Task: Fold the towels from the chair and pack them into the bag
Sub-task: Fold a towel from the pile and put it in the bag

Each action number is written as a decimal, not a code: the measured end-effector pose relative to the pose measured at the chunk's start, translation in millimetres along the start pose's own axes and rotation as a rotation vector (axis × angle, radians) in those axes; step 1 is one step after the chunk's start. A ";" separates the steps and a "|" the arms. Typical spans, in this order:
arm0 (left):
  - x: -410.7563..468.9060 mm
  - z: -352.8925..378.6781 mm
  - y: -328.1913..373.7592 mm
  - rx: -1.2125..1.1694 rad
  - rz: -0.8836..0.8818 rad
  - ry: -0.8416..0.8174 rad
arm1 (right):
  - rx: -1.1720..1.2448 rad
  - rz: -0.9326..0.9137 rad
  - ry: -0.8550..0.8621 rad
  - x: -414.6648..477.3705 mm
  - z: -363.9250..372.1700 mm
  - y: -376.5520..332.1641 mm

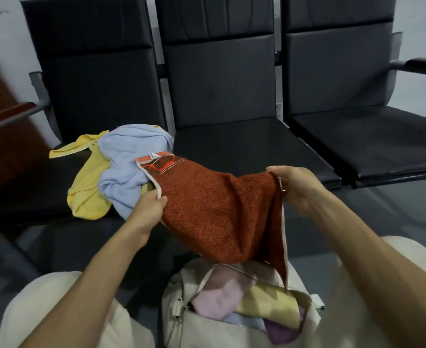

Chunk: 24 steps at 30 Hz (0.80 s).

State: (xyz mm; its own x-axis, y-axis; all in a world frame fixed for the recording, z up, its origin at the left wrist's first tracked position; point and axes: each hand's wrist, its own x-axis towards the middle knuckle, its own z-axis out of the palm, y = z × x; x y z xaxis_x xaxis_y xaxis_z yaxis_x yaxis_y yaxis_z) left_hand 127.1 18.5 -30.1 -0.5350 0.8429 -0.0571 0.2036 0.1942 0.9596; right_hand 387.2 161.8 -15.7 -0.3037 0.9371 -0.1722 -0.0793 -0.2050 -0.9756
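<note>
A rust-red towel (214, 209) hangs stretched between my two hands above the bag. My left hand (147, 209) pinches its left edge near the patterned border. My right hand (294, 187) grips the right corner, and that side trails down toward the bag. A light blue towel (126, 164) and a yellow towel (88, 194) lie crumpled on the left chair seat (26, 189). The cream bag (181, 320) sits open between my knees, holding folded pink, yellow, pale blue and purple towels.
Three black padded chairs stand in a row; the middle seat (244, 144) and right seat (372, 139) are bare. A wooden armrest (5, 116) juts out at the left, another armrest (423, 66) at the right. Dark floor lies below.
</note>
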 end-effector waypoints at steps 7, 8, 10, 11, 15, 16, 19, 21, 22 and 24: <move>5.5 -20.3 -12.0 0.246 -0.017 0.005 | -0.292 0.043 -0.027 4.4 -3.9 13.8; 7.2 -22.3 -12.6 0.249 -0.015 0.045 | -0.343 0.068 -0.031 4.7 -4.7 15.9; 8.7 -24.1 -11.9 0.236 -0.009 0.103 | -0.481 0.128 -0.044 3.1 -5.0 18.1; 7.9 -23.8 -10.6 0.223 -0.005 0.120 | -0.558 0.160 -0.057 1.8 -5.2 19.4; 5.8 -22.4 -8.4 0.143 0.030 0.170 | -0.649 0.152 -0.087 -1.0 -4.8 24.4; 4.5 -22.1 -7.6 0.131 0.038 0.179 | -0.610 0.105 -0.082 -1.0 -5.2 24.2; 1.8 -25.4 -6.0 0.114 0.044 0.207 | -0.395 -0.046 -0.006 1.7 -7.2 17.7; 2.1 -30.0 -5.5 0.096 0.047 0.233 | -0.184 -0.127 0.070 5.7 -14.5 9.8; 1.9 -32.2 -4.9 0.084 0.051 0.248 | -0.091 -0.163 0.108 6.7 -19.0 5.4; 0.0 -34.1 -1.7 0.043 0.067 0.255 | 0.056 -0.221 0.158 7.0 -30.1 -2.6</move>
State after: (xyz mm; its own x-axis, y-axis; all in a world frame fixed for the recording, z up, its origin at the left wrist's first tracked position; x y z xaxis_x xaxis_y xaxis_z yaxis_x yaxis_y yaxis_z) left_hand 98.8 1.0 -22.3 -0.7073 0.7020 0.0828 0.2775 0.1681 0.9459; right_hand 413.9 177.4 -18.5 -0.1220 0.9923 0.0201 -0.1808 -0.0023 -0.9835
